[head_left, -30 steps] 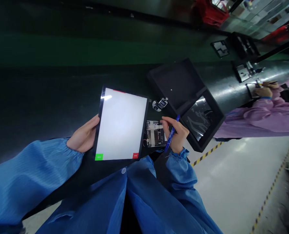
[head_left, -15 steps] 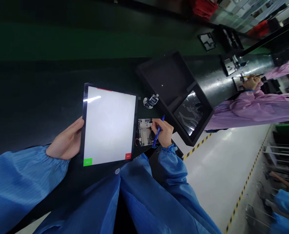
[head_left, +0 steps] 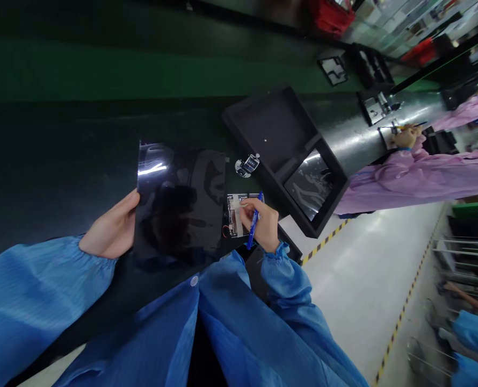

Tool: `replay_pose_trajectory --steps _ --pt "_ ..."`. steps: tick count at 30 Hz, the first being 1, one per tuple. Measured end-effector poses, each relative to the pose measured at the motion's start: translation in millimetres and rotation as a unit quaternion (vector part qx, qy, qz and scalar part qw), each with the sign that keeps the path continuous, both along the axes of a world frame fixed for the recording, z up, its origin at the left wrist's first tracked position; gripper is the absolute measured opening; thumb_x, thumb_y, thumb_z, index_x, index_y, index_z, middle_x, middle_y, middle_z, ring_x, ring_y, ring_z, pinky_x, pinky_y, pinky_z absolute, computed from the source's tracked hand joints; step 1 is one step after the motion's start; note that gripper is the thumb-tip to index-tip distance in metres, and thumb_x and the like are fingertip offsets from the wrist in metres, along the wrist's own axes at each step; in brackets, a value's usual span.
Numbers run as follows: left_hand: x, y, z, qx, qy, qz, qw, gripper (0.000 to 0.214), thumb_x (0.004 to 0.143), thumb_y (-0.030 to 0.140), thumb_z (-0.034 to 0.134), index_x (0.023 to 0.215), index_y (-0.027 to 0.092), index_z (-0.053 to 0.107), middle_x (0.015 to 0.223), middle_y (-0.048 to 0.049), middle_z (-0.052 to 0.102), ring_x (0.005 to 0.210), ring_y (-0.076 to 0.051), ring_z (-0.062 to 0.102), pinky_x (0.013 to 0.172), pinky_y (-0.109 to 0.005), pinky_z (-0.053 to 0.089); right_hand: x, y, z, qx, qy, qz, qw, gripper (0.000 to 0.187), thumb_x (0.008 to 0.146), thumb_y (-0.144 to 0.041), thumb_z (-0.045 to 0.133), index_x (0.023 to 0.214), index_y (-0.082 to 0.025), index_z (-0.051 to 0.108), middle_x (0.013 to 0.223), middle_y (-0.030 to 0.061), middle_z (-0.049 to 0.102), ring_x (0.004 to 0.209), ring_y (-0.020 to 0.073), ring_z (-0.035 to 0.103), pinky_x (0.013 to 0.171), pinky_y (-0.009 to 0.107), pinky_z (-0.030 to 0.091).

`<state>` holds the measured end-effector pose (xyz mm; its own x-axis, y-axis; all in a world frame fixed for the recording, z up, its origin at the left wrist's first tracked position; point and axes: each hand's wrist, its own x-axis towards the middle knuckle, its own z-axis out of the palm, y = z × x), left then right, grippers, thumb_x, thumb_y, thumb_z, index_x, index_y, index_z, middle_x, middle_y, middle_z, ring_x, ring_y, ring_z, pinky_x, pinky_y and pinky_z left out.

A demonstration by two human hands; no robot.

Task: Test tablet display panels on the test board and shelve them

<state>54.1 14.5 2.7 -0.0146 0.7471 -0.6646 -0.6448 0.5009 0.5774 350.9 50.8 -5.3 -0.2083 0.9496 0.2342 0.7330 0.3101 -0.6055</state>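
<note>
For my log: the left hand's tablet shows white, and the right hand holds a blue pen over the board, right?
No: in the head view the tablet in the left hand is dark, not white; the right hand holds the blue pen over the board.

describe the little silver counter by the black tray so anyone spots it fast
On the dark bench, find the black divided tray. Beside its long edge, next to the circuit board under the right hand, lies a small chrome tally counter, alone and shiny.

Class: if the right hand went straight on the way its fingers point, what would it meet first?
The right hand would meet the circuit board first, though depth is unclear and they may already touch.
</note>
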Motion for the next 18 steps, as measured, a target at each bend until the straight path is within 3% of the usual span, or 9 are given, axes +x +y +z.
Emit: replay_pose_trajectory --steps 3,7,13,15,18 --pt "0.4 -0.6 -0.8 0.0 -0.011 -0.005 1.0 0.033 0.099 0.027 0.049 0.128 0.027 0.066 0.123 0.0035 0.073 0.136 -0.022 0.052 0.109 -0.036 0.048 -8.4 -2.3 7.0 -0.074 -0.025 0.017 0.997 0.009 0.081 -0.027 0.066 0.087 -0.023 0.063 0.065 -0.0051 0.06 0.06 0.0114 0.059 0.065 0.023 0.047" --pt "-0.2 0.0 -3.1 0.001 -0.018 -0.003 1.0 0.034 0.098 0.028 0.051 0.128 0.027 0.066 0.121 0.0028 0.074 0.134 -0.024 0.053 0.109 -0.036 0.049 -21.3 5.2 17.1 -0.119 -0.143 0.006 0.983 0.015 0.074 -0.028 0.068 0.082 -0.023 0.057 0.068 -0.0043 0.063 0.063 0.014 0.061 0.062 0.024 0.041" --pt "-0.5 0.0 -1.2 -0.018 -0.051 0.0 0.999 0.037 0.098 0.026 0.051 0.133 0.028 0.062 0.122 0.0028 0.074 0.13 -0.023 0.057 0.108 -0.036 0.05 -47.6 13.7 31.8 -0.133 -0.353 0.007 0.926 0.015 0.074 -0.028 0.062 0.086 -0.02 0.058 0.072 0.0064 0.068 0.063 0.0231 0.063 0.055 0.03 0.032" --pt "2.3 -0.2 1.5 -0.021 -0.042 0.0 0.999 0.036 0.097 0.027 0.052 0.132 0.028 0.063 0.121 0.0027 0.074 0.128 -0.023 0.059 0.106 -0.035 0.051 -47.7 13.0 31.8 -0.131 -0.351 0.014 0.927 0.014 0.074 -0.026 0.062 0.086 -0.02 0.058 0.072 0.0064 0.069 0.063 0.0232 0.064 0.056 0.03 0.034" --pt "0.0 2.0 2.4 -0.049 0.018 0.021 0.998 0.034 0.094 0.027 0.056 0.127 0.029 0.066 0.115 0.004 0.076 0.126 -0.023 0.06 0.102 -0.032 0.054 -35.9 15.0 27.0 -0.112 -0.255 0.04 0.96 0.011 0.072 -0.023 0.063 0.081 -0.022 0.057 0.071 0.001 0.068 0.064 0.0195 0.064 0.06 0.028 0.042"
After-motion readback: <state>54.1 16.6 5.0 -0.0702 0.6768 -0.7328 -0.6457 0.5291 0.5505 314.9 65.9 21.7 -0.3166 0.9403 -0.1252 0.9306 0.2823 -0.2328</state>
